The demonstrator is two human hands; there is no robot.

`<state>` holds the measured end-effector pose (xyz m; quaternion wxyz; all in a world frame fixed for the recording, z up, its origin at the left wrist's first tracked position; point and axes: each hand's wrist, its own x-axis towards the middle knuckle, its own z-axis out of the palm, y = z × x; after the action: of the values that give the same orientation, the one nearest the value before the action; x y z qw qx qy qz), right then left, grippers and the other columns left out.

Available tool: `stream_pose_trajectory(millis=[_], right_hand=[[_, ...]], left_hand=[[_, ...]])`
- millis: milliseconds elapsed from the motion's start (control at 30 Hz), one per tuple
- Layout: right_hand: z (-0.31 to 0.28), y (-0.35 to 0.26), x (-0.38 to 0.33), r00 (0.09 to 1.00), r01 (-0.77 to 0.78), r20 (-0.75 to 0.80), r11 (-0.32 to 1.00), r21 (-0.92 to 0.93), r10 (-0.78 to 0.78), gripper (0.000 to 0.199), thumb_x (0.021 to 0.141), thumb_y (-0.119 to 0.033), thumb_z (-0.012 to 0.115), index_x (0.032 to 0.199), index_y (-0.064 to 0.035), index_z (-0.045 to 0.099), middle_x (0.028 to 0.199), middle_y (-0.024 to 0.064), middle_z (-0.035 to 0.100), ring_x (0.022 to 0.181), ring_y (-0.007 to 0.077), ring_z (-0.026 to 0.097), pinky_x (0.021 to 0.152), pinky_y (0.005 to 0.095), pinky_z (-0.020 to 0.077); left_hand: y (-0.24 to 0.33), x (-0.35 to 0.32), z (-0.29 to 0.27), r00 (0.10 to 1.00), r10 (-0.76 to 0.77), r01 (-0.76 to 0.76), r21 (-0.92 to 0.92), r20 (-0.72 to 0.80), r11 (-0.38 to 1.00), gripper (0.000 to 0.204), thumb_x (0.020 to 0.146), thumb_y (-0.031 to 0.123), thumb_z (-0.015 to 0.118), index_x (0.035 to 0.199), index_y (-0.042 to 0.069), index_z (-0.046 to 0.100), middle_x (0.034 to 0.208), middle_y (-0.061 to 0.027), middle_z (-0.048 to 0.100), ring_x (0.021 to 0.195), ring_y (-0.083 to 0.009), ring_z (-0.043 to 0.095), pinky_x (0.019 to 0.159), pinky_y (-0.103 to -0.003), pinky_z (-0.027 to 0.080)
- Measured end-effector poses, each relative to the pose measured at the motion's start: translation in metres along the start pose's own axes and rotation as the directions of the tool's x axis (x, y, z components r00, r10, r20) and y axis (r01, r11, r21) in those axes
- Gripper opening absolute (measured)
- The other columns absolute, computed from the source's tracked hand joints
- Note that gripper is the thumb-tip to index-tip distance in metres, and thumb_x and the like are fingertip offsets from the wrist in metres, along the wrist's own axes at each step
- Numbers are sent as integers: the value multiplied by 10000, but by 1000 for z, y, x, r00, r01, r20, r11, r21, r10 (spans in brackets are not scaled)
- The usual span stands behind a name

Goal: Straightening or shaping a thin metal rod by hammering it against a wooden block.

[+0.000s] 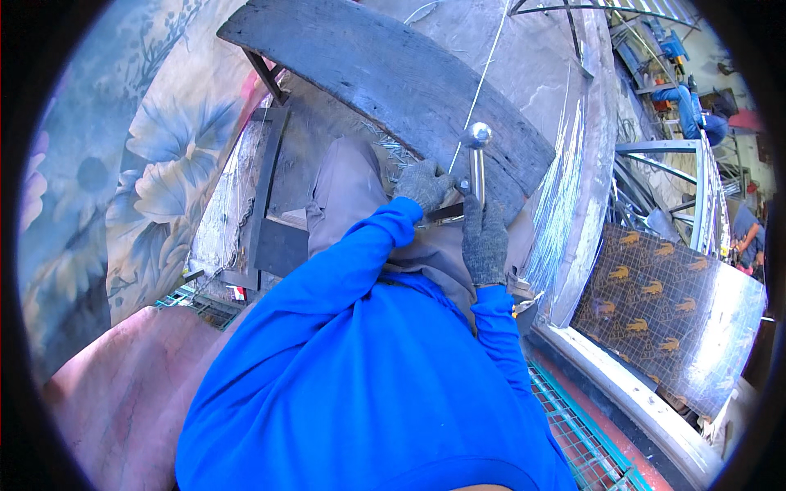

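Observation:
Both my hands wear dark grey knitted gloves. My left hand (423, 186) is closed at the near edge of a worn wooden plank (393, 69), its fingertips pinching a thin metal wire (481, 82) that stretches away across the plank. Just right of it stands a shiny metal rod with a ball end (478, 159), its ball toward me. My right hand (485, 237) is at the rod's lower end, fingers pointing away from me and appearing closed on it; its palm side is hidden. Short cut wire pieces (393, 147) lie beside the plank, above my knee.
A bundle of long thin wires (557, 204) lies to the right. Beyond it are a metal frame (700, 184) and a patterned sheet (647, 307). A floral cloth (164, 164) hangs at left. Two other people (692, 110) are at the far right.

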<state>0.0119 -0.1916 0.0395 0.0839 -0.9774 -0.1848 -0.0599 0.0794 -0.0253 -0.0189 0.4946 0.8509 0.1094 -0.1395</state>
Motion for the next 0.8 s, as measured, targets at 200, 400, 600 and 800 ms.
stream_pose_trajectory(millis=[200, 400, 600, 800], right_hand=[[13, 10, 7, 951, -302, 206, 828, 473, 229, 335, 990, -244, 539, 1245, -27, 550, 1059, 249, 635, 877, 393, 642, 750, 463, 505], [18, 16, 4, 959, -282, 155, 811, 513, 236, 352, 1003, -304, 514, 1168, 2, 571, 1009, 283, 629, 874, 433, 619, 770, 476, 484], [25, 16, -9, 973, -203, -23, 896, 394, 230, 306, 973, -199, 545, 1198, 9, 560, 1055, 262, 617, 906, 418, 616, 770, 470, 487], [30, 28, -11, 997, -56, -41, 991, 124, 62, 468, 828, 0, 571, 1293, 2, 516, 1130, 238, 581, 967, 393, 608, 779, 468, 512]], left_hand=[[-1, 1, -2, 998, 60, -60, 96, 0, 994, 414, 826, 437, 656, 879, 28, 695, 829, -208, 689, 830, -360, 677, 770, -463, 518], [4, 1, -5, 999, 49, -51, 78, 22, 996, 412, 830, 437, 652, 887, 31, 702, 854, -213, 691, 842, -369, 673, 782, -466, 514], [3, 3, -5, 996, 76, -80, 116, 43, 990, 410, 835, 432, 645, 892, 31, 705, 855, -202, 696, 849, -364, 675, 792, -464, 513], [-5, 4, -9, 993, 98, -105, 133, 60, 986, 384, 851, 402, 631, 918, 31, 703, 897, -215, 690, 884, -377, 665, 807, -462, 509]])
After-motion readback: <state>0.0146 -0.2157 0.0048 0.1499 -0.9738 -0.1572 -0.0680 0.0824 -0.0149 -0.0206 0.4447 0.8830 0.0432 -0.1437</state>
